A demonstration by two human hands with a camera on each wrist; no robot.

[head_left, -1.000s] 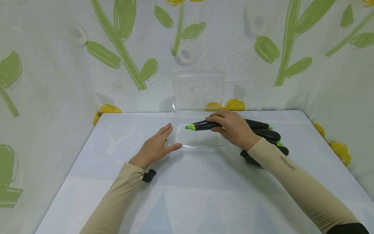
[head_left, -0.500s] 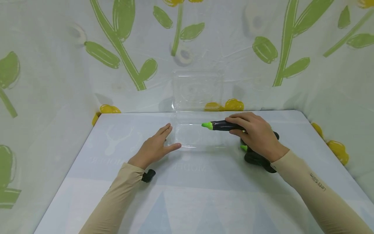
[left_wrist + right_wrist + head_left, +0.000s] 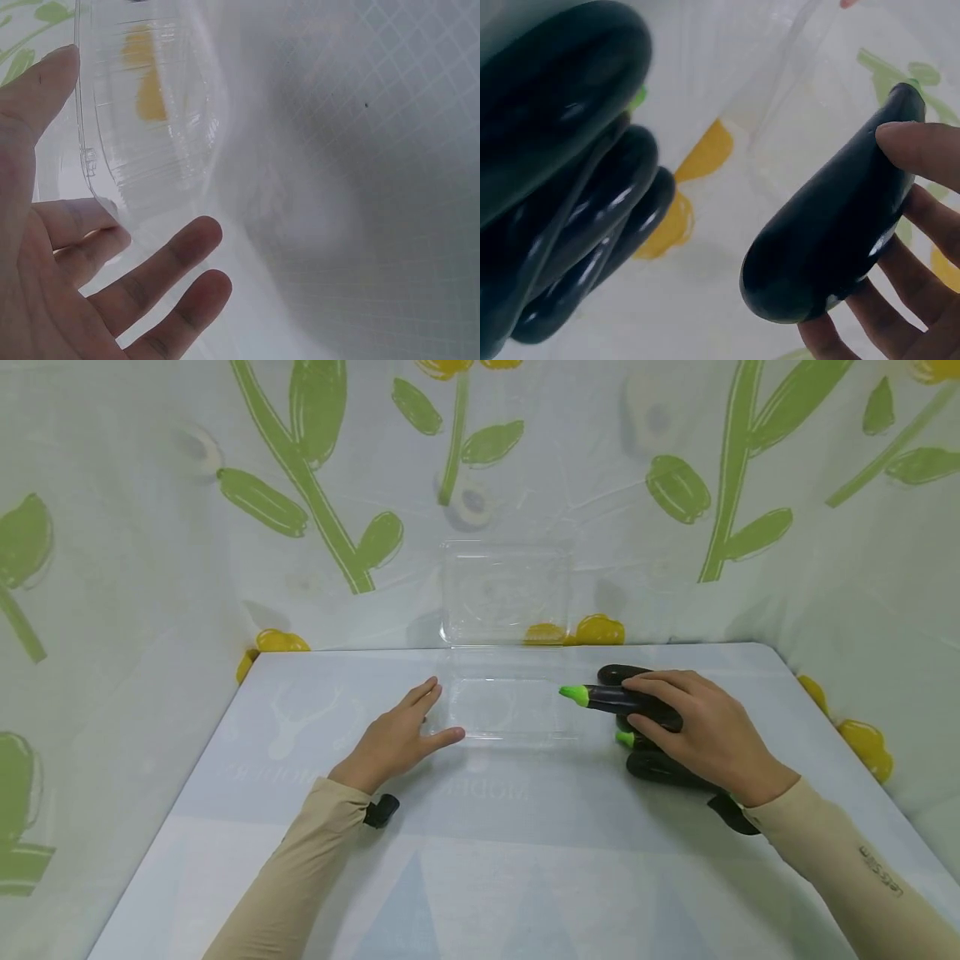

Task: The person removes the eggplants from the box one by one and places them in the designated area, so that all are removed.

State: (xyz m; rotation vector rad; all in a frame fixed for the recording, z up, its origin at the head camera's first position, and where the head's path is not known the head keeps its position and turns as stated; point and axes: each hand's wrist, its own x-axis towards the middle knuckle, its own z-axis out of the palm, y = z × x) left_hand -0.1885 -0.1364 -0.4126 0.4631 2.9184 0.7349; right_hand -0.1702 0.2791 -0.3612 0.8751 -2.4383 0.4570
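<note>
My right hand (image 3: 716,739) holds a dark eggplant (image 3: 622,700) with a bright green stem end pointing left. In the right wrist view, thumb and fingers pinch that eggplant (image 3: 832,217) near its narrower end. Several more eggplants (image 3: 663,768) lie in a pile around and under the right hand, partly hidden by it. A clear plastic clamshell box (image 3: 498,737) stands at the middle back of the table, its lid (image 3: 506,593) raised against the backdrop. My left hand (image 3: 397,747) is spread at the box's left side, and its fingers look to touch the rim.
The white table (image 3: 480,877) ends at the back against a curtain-like sheet (image 3: 570,460) printed with green leaves and yellow flowers. The sheet rises on both sides as well. A small black device (image 3: 382,811) sits at the left wrist.
My right hand has drawn the held eggplant rightward and slightly nearer, from over the box to above the pile. The left hand and the box stay in place.
</note>
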